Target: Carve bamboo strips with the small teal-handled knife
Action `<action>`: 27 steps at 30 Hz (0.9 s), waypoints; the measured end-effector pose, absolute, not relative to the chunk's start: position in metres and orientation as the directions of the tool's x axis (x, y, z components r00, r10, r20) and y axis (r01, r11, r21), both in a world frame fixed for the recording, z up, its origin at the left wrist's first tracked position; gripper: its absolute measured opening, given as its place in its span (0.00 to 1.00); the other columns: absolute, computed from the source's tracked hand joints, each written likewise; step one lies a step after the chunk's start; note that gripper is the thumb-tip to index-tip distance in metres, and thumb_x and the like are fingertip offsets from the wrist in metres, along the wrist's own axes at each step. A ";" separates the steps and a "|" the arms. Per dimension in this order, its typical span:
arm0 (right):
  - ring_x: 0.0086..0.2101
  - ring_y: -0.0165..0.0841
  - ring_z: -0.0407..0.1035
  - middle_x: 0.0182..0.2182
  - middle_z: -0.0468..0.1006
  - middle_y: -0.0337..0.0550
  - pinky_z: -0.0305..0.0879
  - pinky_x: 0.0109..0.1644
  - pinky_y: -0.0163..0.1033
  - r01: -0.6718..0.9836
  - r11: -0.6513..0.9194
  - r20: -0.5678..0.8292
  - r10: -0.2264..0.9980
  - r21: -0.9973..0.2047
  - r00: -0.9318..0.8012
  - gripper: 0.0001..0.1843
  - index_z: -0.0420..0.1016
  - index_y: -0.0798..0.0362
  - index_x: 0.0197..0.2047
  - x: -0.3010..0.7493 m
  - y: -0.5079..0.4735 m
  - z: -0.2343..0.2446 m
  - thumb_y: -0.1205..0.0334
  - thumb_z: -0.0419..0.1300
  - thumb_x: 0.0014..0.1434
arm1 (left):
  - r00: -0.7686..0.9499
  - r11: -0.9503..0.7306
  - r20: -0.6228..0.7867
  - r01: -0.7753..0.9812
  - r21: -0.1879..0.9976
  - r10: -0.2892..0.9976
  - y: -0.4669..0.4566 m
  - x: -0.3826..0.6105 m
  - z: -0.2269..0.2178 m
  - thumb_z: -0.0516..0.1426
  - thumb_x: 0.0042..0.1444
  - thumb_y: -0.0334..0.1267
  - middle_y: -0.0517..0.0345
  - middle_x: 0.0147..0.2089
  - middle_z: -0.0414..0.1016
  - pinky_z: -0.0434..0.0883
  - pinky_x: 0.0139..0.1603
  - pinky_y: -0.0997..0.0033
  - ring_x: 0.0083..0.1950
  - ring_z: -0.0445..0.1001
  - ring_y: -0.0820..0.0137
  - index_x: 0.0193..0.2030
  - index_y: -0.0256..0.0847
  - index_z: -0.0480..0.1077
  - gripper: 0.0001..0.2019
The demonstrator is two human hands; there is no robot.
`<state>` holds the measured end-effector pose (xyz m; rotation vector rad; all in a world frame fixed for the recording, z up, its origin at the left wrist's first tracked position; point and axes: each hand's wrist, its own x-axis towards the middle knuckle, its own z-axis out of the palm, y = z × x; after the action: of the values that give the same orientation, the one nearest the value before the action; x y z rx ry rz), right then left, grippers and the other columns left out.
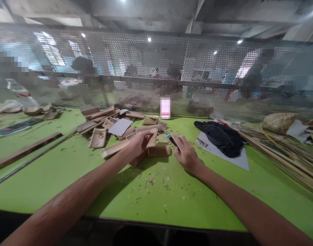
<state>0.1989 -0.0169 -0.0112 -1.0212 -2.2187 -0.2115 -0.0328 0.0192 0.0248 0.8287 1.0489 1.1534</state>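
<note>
Landmark: the pile of bamboo pieces [112, 124] on the green table [69, 171].

Left hand [139, 143] sits at the near right edge of the pile, fingers curled shut around a flat tan bamboo piece [153, 136]. The piece stands roughly upright in the grasp, long axis running away from the person and slightly up, its top end clear of the hand.

Right hand [185, 153] lies just right of the pile, near the left hand but apart from it. Its fingers are closed on a small tool with a teal band [171, 137]. The tool's dark body runs from the hand toward the upper left, its tip aimed at the held piece; whether tip and piece touch cannot be told. The tool lies to the right of the piece, so the right hand is the nearer one to bring it across.

A short bamboo block [159, 150] lies on the table between the two hands, below the held piece. Shavings [152, 180] are scattered nearer the person. A dark cloth [220, 136] lies well right of the pile, long bamboo strips [281, 153] beyond it.
</note>
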 end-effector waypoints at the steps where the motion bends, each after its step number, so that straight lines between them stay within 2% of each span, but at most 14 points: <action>1: 0.34 0.34 0.70 0.54 0.72 0.53 0.70 0.31 0.37 0.698 0.707 0.637 0.593 -0.118 -0.493 0.36 0.44 0.46 0.80 0.197 -0.020 -0.012 0.68 0.46 0.72 | 0.058 0.223 -0.217 -0.340 0.914 0.974 0.020 -0.032 0.026 0.60 0.60 0.31 0.49 0.33 0.79 0.74 0.31 0.70 0.31 0.75 0.67 0.39 0.35 0.77 0.04; 4: 0.31 0.31 0.68 0.55 0.72 0.52 0.67 0.28 0.35 0.625 0.777 0.624 0.527 -0.078 -0.578 0.39 0.39 0.43 0.80 0.193 -0.024 -0.013 0.70 0.46 0.72 | 0.052 0.220 -0.217 -0.374 0.901 0.975 0.016 -0.030 0.031 0.59 0.63 0.30 0.51 0.37 0.80 0.73 0.30 0.75 0.31 0.75 0.71 0.42 0.35 0.79 0.06; 8: 0.37 0.34 0.71 0.54 0.72 0.50 0.72 0.34 0.37 0.543 0.839 0.618 0.440 -0.025 -0.651 0.42 0.38 0.41 0.80 0.192 -0.026 -0.013 0.72 0.48 0.70 | 0.020 0.208 -0.211 -0.286 0.935 0.977 0.010 -0.027 0.032 0.62 0.63 0.32 0.54 0.45 0.81 0.74 0.29 0.77 0.33 0.76 0.74 0.47 0.40 0.79 0.07; 11: 0.38 0.35 0.72 0.54 0.72 0.49 0.74 0.37 0.39 0.516 0.856 0.619 0.425 -0.038 -0.660 0.41 0.41 0.40 0.80 0.192 -0.027 -0.012 0.72 0.47 0.69 | 0.035 0.229 -0.229 -0.289 0.930 0.973 0.007 -0.025 0.031 0.60 0.66 0.36 0.55 0.40 0.80 0.72 0.26 0.77 0.30 0.74 0.74 0.46 0.39 0.79 0.07; 16: 0.42 0.37 0.72 0.53 0.75 0.48 0.76 0.42 0.42 0.513 0.858 0.618 0.414 -0.021 -0.668 0.38 0.53 0.42 0.78 0.192 -0.026 -0.016 0.71 0.50 0.68 | 0.031 0.254 -0.256 -0.272 0.928 0.966 0.004 -0.024 0.030 0.58 0.67 0.34 0.57 0.31 0.76 0.68 0.20 0.77 0.24 0.72 0.74 0.44 0.37 0.79 0.07; 19: 0.41 0.37 0.73 0.51 0.76 0.49 0.76 0.41 0.41 0.549 0.835 0.626 0.444 -0.029 -0.642 0.37 0.56 0.45 0.77 0.194 -0.022 -0.017 0.72 0.51 0.67 | 0.118 0.256 -0.231 -0.286 0.923 0.966 0.006 -0.025 0.027 0.55 0.67 0.28 0.55 0.32 0.77 0.69 0.21 0.77 0.25 0.73 0.73 0.49 0.35 0.78 0.11; 22: 0.44 0.37 0.74 0.52 0.76 0.49 0.77 0.44 0.43 0.562 0.826 0.639 0.457 -0.047 -0.618 0.37 0.55 0.45 0.77 0.196 -0.019 -0.014 0.73 0.50 0.68 | 0.180 0.241 -0.189 -0.337 0.910 0.965 0.009 -0.027 0.024 0.54 0.66 0.25 0.55 0.32 0.77 0.68 0.20 0.78 0.24 0.72 0.75 0.53 0.36 0.78 0.14; 25: 0.48 0.40 0.74 0.54 0.76 0.50 0.77 0.47 0.45 0.578 0.816 0.654 0.440 -0.006 -0.615 0.36 0.56 0.45 0.77 0.197 -0.019 -0.013 0.72 0.50 0.69 | 0.152 0.240 -0.199 -0.338 0.910 0.968 0.008 -0.027 0.026 0.54 0.68 0.28 0.56 0.30 0.76 0.66 0.19 0.78 0.22 0.69 0.75 0.49 0.35 0.79 0.11; 27: 0.47 0.40 0.74 0.53 0.76 0.50 0.77 0.45 0.43 0.613 0.790 0.668 0.449 0.013 -0.594 0.36 0.58 0.46 0.77 0.198 -0.017 -0.014 0.72 0.52 0.68 | 0.121 0.237 -0.209 -0.313 0.920 0.970 0.006 -0.026 0.028 0.55 0.69 0.30 0.55 0.30 0.76 0.66 0.19 0.78 0.22 0.69 0.75 0.45 0.34 0.80 0.10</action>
<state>0.1976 -0.0166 -0.0144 -0.7825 -2.3059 -0.3170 -0.0256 0.0062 0.0285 0.8435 1.0060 1.1215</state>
